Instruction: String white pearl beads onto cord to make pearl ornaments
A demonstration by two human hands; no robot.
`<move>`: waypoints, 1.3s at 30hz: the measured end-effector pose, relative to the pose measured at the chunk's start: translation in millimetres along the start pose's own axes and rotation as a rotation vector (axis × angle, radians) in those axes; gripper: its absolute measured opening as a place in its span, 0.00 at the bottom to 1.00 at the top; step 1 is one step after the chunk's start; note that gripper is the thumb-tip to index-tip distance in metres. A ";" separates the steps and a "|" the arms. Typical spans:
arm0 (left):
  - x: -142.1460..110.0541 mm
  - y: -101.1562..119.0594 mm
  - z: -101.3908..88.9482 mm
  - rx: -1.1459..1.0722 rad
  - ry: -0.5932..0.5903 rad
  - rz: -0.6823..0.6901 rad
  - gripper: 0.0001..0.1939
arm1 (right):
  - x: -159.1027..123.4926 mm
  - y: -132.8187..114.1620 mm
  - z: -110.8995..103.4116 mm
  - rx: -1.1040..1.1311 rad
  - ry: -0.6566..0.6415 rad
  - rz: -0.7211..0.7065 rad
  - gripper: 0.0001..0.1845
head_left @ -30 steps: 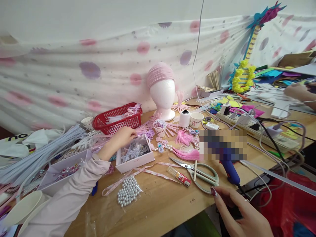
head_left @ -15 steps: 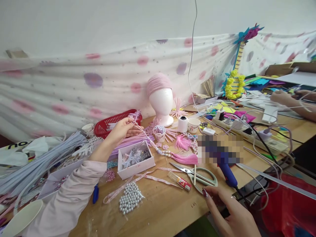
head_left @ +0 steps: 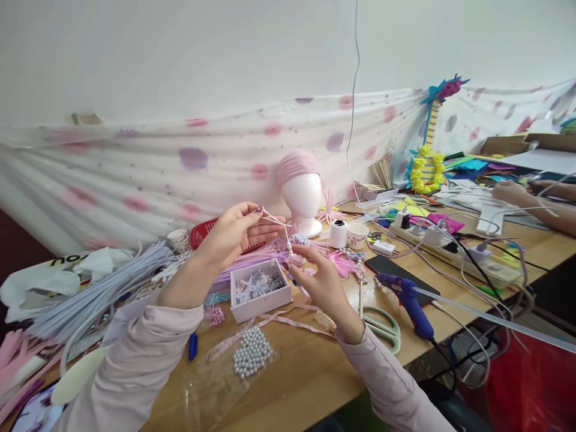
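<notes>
My left hand [head_left: 229,237] is raised over the craft table, thumb and forefinger pinching the top of a thin pink cord. The cord leads down to a beaded strand [head_left: 289,246] with small white beads. My right hand [head_left: 324,279] is closed around the lower part of this strand, its fingers hiding the end. Just below my hands stands a white box [head_left: 262,303] of bead and flower pieces. Behind them a white foam head [head_left: 302,201] wears a pink wrapped cap [head_left: 298,166]. A pink tassel [head_left: 342,264] lies to the right of my right hand.
Green-handled scissors [head_left: 393,333], a blue glue gun [head_left: 409,300] and a dark phone [head_left: 423,285] lie at right. A power strip [head_left: 459,258] trails cables. Silver beads [head_left: 252,353] lie in front. A co-worker's hand [head_left: 510,193] is at far right.
My right hand has moved up and left from the table's front edge and taken hold of the beaded strand. The left hand keeps its pinch. The view has shifted slightly.
</notes>
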State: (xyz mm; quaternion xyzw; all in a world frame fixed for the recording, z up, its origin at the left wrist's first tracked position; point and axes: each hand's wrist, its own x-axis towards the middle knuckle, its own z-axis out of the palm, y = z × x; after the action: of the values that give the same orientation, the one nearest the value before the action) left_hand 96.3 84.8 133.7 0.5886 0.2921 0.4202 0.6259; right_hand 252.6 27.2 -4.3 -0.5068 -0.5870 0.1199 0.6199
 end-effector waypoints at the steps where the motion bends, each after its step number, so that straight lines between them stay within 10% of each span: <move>1: -2.0 1.5 0.2 -0.007 0.004 0.009 0.14 | -0.6 -2.2 1.6 0.022 -0.016 -0.002 0.12; 19: 3.4 5.4 8.9 -0.179 0.071 -0.142 0.15 | -5.7 -3.3 -4.7 0.170 -0.098 0.043 0.13; 29: 51.2 -0.4 33.0 -0.259 0.031 -0.099 0.15 | -39.8 17.3 -24.3 -0.038 0.119 0.127 0.18; 39: 56.5 -5.5 63.9 -0.254 -0.049 -0.195 0.16 | 9.7 12.9 -48.1 -0.072 0.214 0.086 0.20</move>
State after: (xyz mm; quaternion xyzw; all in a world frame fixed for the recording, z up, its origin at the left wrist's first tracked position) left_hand 179.2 102.8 144.4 0.4836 0.2769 0.3765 0.7401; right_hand 302.0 16.9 1.4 -0.5633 -0.4993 0.0706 0.6545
